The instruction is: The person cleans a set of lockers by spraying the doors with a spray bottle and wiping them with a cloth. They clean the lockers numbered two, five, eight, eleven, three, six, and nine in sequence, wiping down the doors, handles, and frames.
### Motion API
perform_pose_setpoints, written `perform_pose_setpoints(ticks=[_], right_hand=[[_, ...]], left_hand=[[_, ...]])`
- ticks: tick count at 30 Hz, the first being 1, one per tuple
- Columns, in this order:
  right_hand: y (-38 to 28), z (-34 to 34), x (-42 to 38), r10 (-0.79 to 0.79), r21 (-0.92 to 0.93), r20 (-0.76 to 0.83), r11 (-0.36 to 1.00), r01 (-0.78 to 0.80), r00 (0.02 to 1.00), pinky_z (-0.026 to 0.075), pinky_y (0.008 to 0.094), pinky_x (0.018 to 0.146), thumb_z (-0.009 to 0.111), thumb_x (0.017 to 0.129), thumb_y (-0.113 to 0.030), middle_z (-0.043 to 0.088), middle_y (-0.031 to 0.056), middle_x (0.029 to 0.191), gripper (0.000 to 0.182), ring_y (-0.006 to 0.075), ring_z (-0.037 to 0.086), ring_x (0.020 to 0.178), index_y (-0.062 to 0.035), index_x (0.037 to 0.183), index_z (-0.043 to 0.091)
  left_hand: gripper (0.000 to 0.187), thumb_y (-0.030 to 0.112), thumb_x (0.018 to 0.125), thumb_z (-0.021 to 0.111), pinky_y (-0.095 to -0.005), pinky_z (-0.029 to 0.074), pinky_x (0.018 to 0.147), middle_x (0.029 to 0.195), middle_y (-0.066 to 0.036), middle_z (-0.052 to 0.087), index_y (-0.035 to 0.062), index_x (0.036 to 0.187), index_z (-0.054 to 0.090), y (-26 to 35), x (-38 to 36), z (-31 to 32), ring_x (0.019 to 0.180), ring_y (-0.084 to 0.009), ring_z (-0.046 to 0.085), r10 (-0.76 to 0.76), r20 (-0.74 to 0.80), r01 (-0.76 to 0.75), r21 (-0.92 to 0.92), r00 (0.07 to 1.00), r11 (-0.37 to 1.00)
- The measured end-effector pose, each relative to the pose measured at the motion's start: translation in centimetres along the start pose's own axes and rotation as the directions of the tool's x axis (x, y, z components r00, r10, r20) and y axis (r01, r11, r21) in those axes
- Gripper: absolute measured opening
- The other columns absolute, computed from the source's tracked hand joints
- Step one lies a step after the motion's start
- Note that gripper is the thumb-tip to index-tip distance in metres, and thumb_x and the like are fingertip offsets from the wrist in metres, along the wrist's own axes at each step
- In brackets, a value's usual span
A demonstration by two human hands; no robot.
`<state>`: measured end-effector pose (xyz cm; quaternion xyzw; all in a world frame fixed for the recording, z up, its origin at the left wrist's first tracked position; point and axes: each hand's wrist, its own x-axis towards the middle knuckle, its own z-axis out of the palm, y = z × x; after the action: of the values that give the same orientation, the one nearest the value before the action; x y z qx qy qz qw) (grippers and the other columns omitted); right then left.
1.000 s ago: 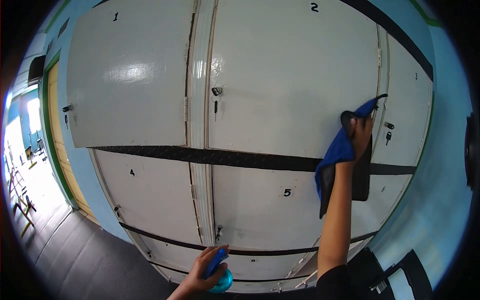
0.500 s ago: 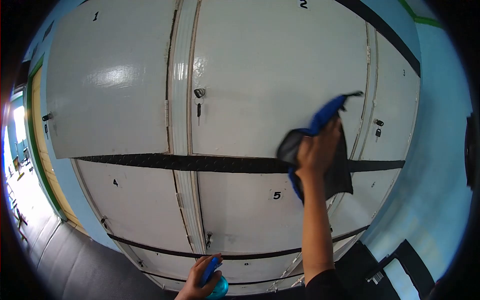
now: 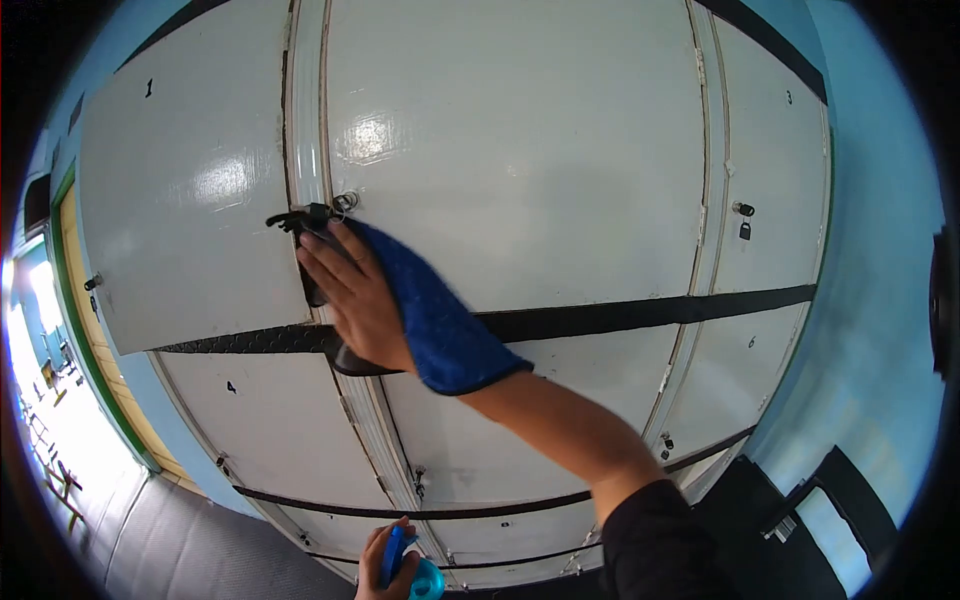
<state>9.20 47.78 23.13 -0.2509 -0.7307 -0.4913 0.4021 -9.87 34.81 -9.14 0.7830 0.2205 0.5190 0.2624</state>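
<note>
My right hand (image 3: 365, 305) presses a blue and black cloth (image 3: 440, 325) against the white cabinet, with its fingers extended over the fabric. The cloth lies at the lower left corner of the middle door (image 3: 520, 130), just below its lock (image 3: 346, 201), and hangs over my wrist. It covers the lock's key and part of the post beside door 1 (image 3: 180, 180). Low in the view, my left hand (image 3: 378, 567) is closed round the blue trigger head of a spray bottle (image 3: 428, 580) with a teal body; the bottle's lower part is out of view.
Door 3 (image 3: 770, 150) has a key in its lock (image 3: 743, 210). A black strip (image 3: 590, 319) runs between the upper and lower door rows. At lower right a black object (image 3: 740, 520) stands by the light blue wall (image 3: 875, 300). Grey flooring (image 3: 190, 540) extends at lower left.
My right hand has swept the cloth leftward from the middle door's right side to its left edge. The view has shifted slightly. My left hand still holds the spray bottle low down.
</note>
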Motion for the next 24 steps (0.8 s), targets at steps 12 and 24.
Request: perform_pose_setpoints(ticks=[12, 24], right_hand=[[23.2, -18.1, -5.8, 0.160, -0.495, -0.282, 0.820, -0.287, 0.946, 0.028, 0.0524, 0.118, 0.052, 0.098, -0.025, 0.044, 0.0170, 0.153, 0.056, 0.0418, 0.037, 0.142, 0.0005, 0.147, 0.044], [13.8, -8.6, 5.4, 0.271, -0.565, -0.298, 0.723, -0.398, 0.915, 0.027, 0.0523, 0.119, 0.048, 0.100, -0.031, 0.040, 0.0173, 0.155, 0.052, 0.0428, 0.032, 0.145, 0.0025, 0.139, 0.052]], left_hand=[[0.059, -0.012, 0.092, 0.061, -0.0397, 0.049, 0.099, 0.142, -0.022, 0.053, 0.0012, 0.146, 0.044, 0.3, 0.4, 2.8, 0.122, -0.0308, 0.059, 0.118, -0.004, -0.118, 0.027, 0.993, 0.993], [0.052, 0.002, 0.083, 0.066, -0.0416, 0.050, 0.095, 0.116, -0.019, 0.067, -0.0017, 0.134, 0.056, 8.6, 4.7, -1.4, 0.110, -0.0303, 0.064, -0.093, -0.129, 0.099, 0.046, 0.987, 0.994]])
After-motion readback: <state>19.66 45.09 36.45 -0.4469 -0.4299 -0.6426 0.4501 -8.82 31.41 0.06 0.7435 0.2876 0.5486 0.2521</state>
